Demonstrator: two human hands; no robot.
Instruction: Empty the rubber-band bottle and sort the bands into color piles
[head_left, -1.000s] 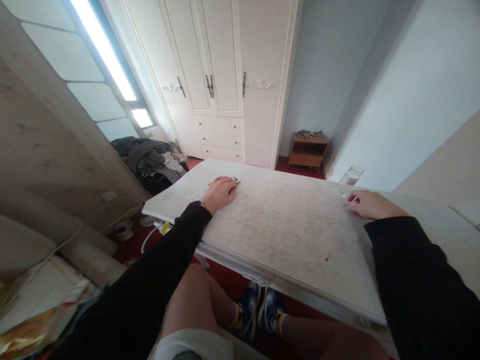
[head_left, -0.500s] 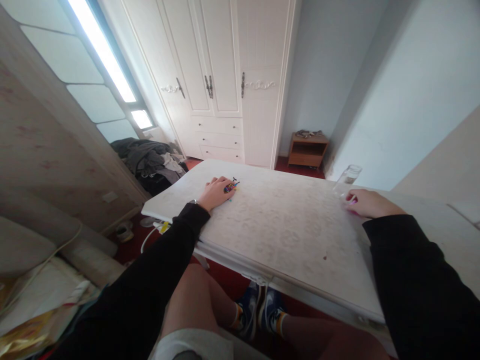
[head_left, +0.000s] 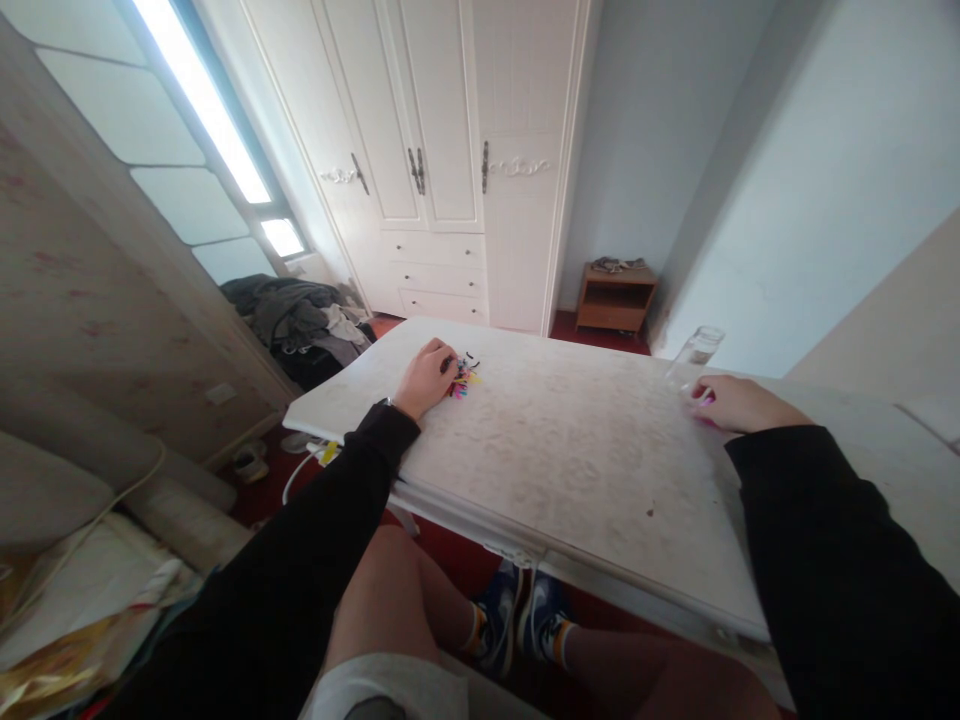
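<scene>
My left hand [head_left: 427,380] rests on the far left of the white table with its fingers curled at the edge of a small pile of coloured pieces [head_left: 465,380]. The pieces are thin and pink, yellow, blue and black, too small to name. What the curled fingertips hold, if anything, is hidden. At the right, my right hand [head_left: 742,404] has its fingers closed beside the lower part of a clear glass bottle [head_left: 697,348]. Something pink and white shows at those fingertips, but I cannot make out its kind.
The white patterned table [head_left: 555,450] stretches between both hands, with a small dark speck [head_left: 650,511] near its front. Beyond stand a white wardrobe [head_left: 435,200] and a small brown cabinet [head_left: 615,300]. Dark clothes [head_left: 292,320] are heaped at the left.
My left hand has drawn slightly back and its fingers have curled, uncovering more of the coloured pieces. My right hand and the bottle have hardly moved.
</scene>
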